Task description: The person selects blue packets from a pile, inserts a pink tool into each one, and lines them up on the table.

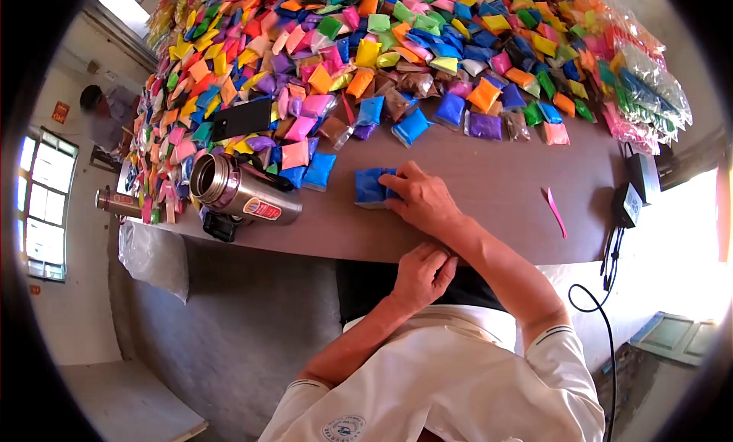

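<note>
From where I stand, the blue packet (369,187) lies flat on the brown table (489,175), in the bare strip between the heap of coloured packets (321,79) and the table's near edge. The right hand (424,198) is on it, thumb and fingertips bent together over its right side; whether they pinch the film or only press, I cannot tell. The left hand (422,275) sits just below the right forearm, fingers curled in — I cannot see if they hold anything.

With contact at one side only, the packet could swivel or skid if the push comes off-centre. The hands are close enough to get in each other's way if both move at once. What worries me more is the steel flask (263,194) to the left, its mouth open: a wide sweep that way might tip it, and anything inside would spill among the packets. The black phone (243,119) lies on the heap — it could slide if packets beneath it shift.
</note>
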The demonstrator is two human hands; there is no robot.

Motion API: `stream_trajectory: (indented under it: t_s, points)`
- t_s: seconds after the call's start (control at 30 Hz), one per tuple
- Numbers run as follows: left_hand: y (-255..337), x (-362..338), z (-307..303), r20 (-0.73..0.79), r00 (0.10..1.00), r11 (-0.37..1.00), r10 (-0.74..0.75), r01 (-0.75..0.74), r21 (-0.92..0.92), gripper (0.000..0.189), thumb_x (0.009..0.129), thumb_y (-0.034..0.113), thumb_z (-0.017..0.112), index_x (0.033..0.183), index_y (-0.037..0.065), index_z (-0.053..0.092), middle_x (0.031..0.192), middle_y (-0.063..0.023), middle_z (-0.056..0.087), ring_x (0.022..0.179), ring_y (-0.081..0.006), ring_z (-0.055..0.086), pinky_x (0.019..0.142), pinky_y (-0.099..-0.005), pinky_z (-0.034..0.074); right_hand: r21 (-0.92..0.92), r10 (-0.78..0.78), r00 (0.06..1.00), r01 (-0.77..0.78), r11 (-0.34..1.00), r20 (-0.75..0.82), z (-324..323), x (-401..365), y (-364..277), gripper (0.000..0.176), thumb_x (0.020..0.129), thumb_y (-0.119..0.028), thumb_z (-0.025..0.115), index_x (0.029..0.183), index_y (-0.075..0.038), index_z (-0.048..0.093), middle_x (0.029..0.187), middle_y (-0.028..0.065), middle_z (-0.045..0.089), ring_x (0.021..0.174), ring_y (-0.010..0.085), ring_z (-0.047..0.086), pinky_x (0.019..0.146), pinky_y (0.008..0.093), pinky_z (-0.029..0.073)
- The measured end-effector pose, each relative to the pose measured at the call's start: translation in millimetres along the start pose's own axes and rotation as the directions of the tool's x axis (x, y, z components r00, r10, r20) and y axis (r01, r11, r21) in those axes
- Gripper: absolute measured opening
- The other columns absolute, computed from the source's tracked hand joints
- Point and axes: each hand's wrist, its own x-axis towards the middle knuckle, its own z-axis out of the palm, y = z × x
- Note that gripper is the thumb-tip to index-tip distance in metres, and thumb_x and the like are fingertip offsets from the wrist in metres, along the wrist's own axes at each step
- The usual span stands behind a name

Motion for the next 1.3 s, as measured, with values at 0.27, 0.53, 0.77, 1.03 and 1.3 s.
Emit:
stream_trajectory:
  t_s: [0.27,0.53,0.77,1.03,1.3]
  points:
    - [-2,-2,0,0.009,1.0,1.0,0.0,0.0,0.001,0.007,0.083,0.003,0.066,0.083,0.002,0.059,0.078,-0.0136,0.061,0.072,-0.0351,0.06,0.061,-0.0419,0.05,-0.011,0.005,0.995,-0.004,1.0,0.096,18,19,0,0.036,0.078,-0.019,0.075,0.112,-0.016,0.065,0.103,0.0135,0.057,0.092,0.034,0.063,0.078,0.042,0.053]
    - [2,-1,0,0.026,1.0,1.0,-0.016,0.016,0.0,0.006,0.083,0.003,0.066,0.084,0.001,0.061,0.081,-0.0144,0.062,0.072,-0.0357,0.061,0.062,-0.0413,0.051,0.036,-0.031,0.999,0.03,0.999,0.024,30,29,-3,0.028,0.076,-0.017,0.071,0.103,-0.012,0.067,0.102,0.0166,0.057,0.087,0.0363,0.064,0.078,0.0429,0.053]
    - [3,1,-1,0.03,1.0,1.0,0.003,-0.004,0.021,0.004,0.085,0.004,0.063,0.088,0.001,0.063,0.08,-0.0144,0.063,0.069,-0.0354,0.06,0.061,-0.0396,0.05,0.217,-0.077,0.993,0.094,0.972,-0.085,26,27,-2,0.02,0.08,-0.015,0.069,0.099,-0.007,0.066,0.097,0.0172,0.059,0.083,0.0381,0.063,0.073,0.0439,0.052]
    - [-2,-4,0,0.061,0.998,0.999,0.01,-0.012,0.035,0.006,0.084,0.005,0.064,0.081,0.002,0.06,0.077,-0.0116,0.061,0.068,-0.033,0.058,0.059,-0.0398,0.049,0.299,0.116,0.94,-0.016,0.954,-0.32,22,20,5,0.01,0.085,-0.013,0.066,0.088,-0.004,0.065,0.083,0.0164,0.061,0.077,0.0386,0.061,0.064,0.0456,0.05]
    - [-1,-3,2,0.049,0.999,0.998,0.009,-0.012,0.06,0.009,0.083,0.007,0.064,0.077,0.003,0.058,0.077,-0.0103,0.063,0.068,-0.0321,0.059,0.059,-0.0389,0.049,0.32,0.286,0.883,-0.168,0.932,-0.371,12,28,13,0.009,0.083,-0.007,0.067,0.091,-0.002,0.068,0.082,0.0139,0.062,0.073,0.0337,0.061,0.064,0.0401,0.051]
